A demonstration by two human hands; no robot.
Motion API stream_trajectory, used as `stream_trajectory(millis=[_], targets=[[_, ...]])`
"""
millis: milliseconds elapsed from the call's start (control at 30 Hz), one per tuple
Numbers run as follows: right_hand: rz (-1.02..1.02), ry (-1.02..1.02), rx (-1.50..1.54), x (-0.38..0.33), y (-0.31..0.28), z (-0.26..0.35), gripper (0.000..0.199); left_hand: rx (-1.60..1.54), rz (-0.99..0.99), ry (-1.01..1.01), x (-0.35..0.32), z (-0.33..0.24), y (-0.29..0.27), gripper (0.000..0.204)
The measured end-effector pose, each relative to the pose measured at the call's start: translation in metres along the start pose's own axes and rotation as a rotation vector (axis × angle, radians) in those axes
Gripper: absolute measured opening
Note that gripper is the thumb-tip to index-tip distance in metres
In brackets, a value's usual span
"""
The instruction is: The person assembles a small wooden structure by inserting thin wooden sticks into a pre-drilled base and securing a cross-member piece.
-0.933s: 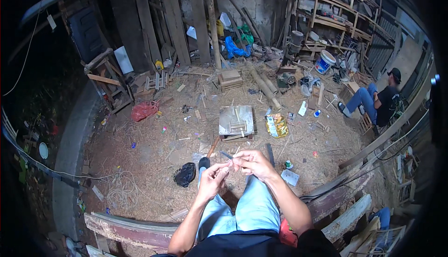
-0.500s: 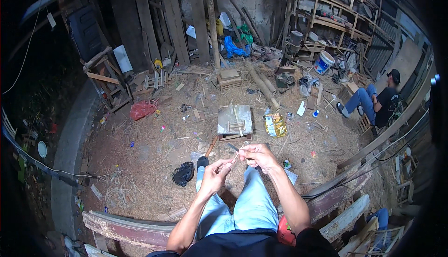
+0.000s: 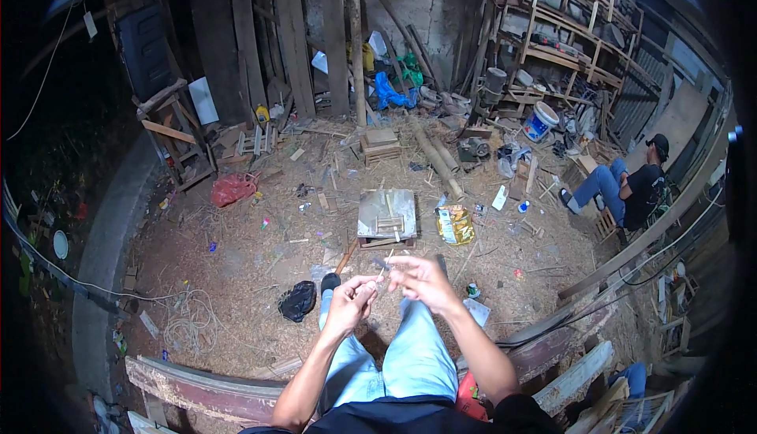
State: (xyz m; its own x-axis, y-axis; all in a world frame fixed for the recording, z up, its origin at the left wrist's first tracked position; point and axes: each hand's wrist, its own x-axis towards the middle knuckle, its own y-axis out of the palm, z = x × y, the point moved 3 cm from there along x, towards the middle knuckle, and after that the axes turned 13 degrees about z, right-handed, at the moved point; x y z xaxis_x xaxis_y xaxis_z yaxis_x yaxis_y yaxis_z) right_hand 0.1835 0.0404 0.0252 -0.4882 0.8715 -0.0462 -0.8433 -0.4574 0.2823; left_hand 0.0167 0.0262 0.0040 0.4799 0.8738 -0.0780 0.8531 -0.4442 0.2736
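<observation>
My left hand (image 3: 352,303) is closed in a pinch on a thin wooden stick (image 3: 387,264), which points up and away from me. Just right of it, my right hand (image 3: 424,283) grips a small knife, and its dark blade (image 3: 378,262) lies across the stick's upper part. The knife's handle is hidden by my fingers. Beyond both hands stands a low wooden stand (image 3: 374,212) with a worn, flat top. A small frame of thin sticks (image 3: 389,223) rests on that top.
A long wooden handle (image 3: 347,254) leans near my left foot. A black plastic bag (image 3: 298,301) lies left of my legs, and a gold packet (image 3: 455,225) right of the stand. Another person (image 3: 631,186) sits at the right. Wood scraps and shavings cover the ground.
My right hand has shifted slightly, with its fingers more spread, and the blade now crosses the stick farther left. The whole view has turned a little.
</observation>
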Motion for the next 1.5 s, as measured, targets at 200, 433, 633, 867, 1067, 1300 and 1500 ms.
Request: stream_trajectory(millis=[200,433,633,867,1067,1300,1500], targets=[[-0.031,-0.036,0.129,0.003,-0.017,-0.007,0.021,0.375,-0.075,0.065,-0.004,-0.005,0.009,0.019],[0.024,0.000,0.137,0.003,-0.005,-0.014,0.014,0.601,-0.161,0.124,-0.005,-0.011,0.016,0.019],[-0.251,-0.038,0.124,0.002,-0.052,0.007,0.012,0.417,-0.143,0.091,-0.006,0.007,-0.003,0.019],[-0.214,-0.082,-0.505,0.014,-0.074,-0.041,0.020,0.812,0.098,-0.076,0.042,0.018,-0.011,0.020],[-0.006,0.236,-0.643,0.047,-0.111,-0.059,0.019,1.041,0.246,0.090,0.106,0.027,-0.032,0.018],[-0.003,0.318,-0.819,0.100,-0.176,-0.112,0.017,1.193,0.425,0.149,0.209,0.063,-0.095,0.016],[-0.306,0.520,-0.550,0.141,-0.302,-0.226,0.017,1.056,0.124,0.010,0.310,0.153,-0.201,0.014]])
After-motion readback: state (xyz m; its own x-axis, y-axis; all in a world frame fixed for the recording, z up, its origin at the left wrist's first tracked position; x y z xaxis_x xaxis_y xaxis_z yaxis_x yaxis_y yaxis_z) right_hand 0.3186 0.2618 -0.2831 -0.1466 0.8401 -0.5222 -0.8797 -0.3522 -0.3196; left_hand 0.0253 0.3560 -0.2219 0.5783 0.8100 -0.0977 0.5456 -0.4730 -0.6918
